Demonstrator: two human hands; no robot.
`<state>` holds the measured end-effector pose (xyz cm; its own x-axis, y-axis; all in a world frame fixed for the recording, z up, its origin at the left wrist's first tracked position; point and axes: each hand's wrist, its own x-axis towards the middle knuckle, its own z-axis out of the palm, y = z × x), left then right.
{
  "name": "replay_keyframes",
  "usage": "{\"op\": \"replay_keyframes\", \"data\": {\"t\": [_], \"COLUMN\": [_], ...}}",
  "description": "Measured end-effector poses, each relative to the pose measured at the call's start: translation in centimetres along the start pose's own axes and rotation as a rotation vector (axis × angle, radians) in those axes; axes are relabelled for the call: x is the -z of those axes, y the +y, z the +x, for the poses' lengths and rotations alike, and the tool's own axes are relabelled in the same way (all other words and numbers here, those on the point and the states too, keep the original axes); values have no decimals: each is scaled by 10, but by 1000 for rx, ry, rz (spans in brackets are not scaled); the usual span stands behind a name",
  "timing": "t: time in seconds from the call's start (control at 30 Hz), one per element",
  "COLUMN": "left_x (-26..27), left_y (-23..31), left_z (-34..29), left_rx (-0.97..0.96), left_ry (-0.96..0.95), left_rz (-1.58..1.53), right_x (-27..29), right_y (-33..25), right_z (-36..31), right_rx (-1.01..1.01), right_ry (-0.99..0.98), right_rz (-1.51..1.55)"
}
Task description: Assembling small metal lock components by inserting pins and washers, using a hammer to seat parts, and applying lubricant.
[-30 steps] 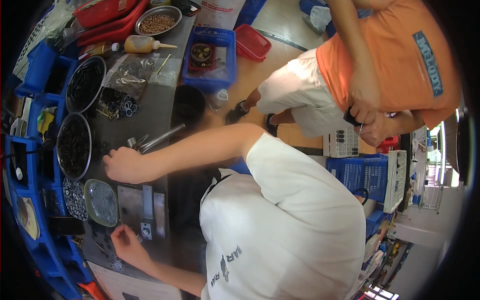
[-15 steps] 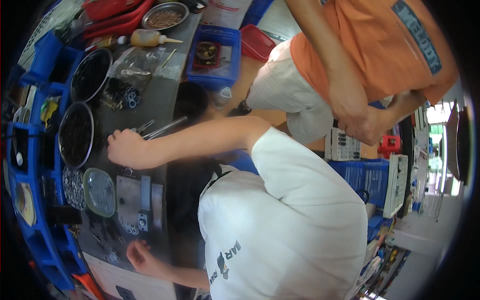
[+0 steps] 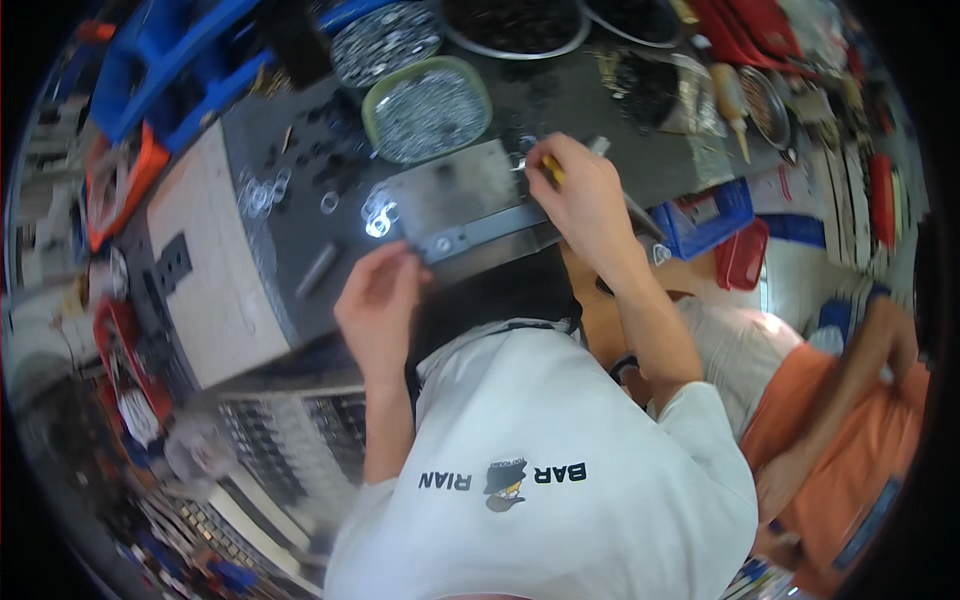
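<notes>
My right hand [image 3: 580, 190] is closed on a small yellow-handled tool [image 3: 553, 168], mostly hidden in the fingers; its kind does not show. That hand is over the right end of a flat grey metal plate [image 3: 455, 190]. Along the plate's near edge runs a metal bar [image 3: 490, 230] with a round fitting at its left end. Close to this end is my left hand [image 3: 375, 300], its fingers curled and blurred, so any grip cannot be made out. Shiny rings [image 3: 380, 215] lie left of the plate, and more pale rings [image 3: 262, 192] lie farther left.
Behind the plate stand a green tub [image 3: 427, 110] of small metal parts and a bowl [image 3: 385, 45] of similar pieces. Dark parts fill a round pan [image 3: 515, 25]. A blue basket [image 3: 705, 220] is at the right, near a person in orange [image 3: 840, 450]. A pale board [image 3: 215, 260] lies left.
The view has swung round toward the plate. My right hand has come from beside the dark-filled pans to the plate, now with the yellow-handled tool showing. My left hand is now near the bar's end.
</notes>
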<state>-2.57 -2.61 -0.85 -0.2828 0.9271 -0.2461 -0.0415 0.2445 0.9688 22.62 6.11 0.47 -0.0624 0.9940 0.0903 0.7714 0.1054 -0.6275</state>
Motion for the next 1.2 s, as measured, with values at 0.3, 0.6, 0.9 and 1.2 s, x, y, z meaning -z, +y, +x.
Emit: {"op": "replay_keyframes", "data": {"t": [0.3, 0.6, 0.9, 1.2], "left_x": [-9, -24, -38, -45], "left_y": [-10, -31, -46, -28], "left_z": [5, -17, -23, 24], "left_rx": [-84, -148, -353, -418], "left_ry": [-19, 18, -9, 52], "left_rz": [48, 85, 158, 424], "right_x": [-60, -81, -63, -7], "right_y": [-39, -51, -47, -47], "right_z": [-57, -67, -81, -42], "right_rx": [-388, -145, -281, -301], "right_ry": [-111, 52, -227, -313], "right_rz": [800, 688, 936, 934]}}
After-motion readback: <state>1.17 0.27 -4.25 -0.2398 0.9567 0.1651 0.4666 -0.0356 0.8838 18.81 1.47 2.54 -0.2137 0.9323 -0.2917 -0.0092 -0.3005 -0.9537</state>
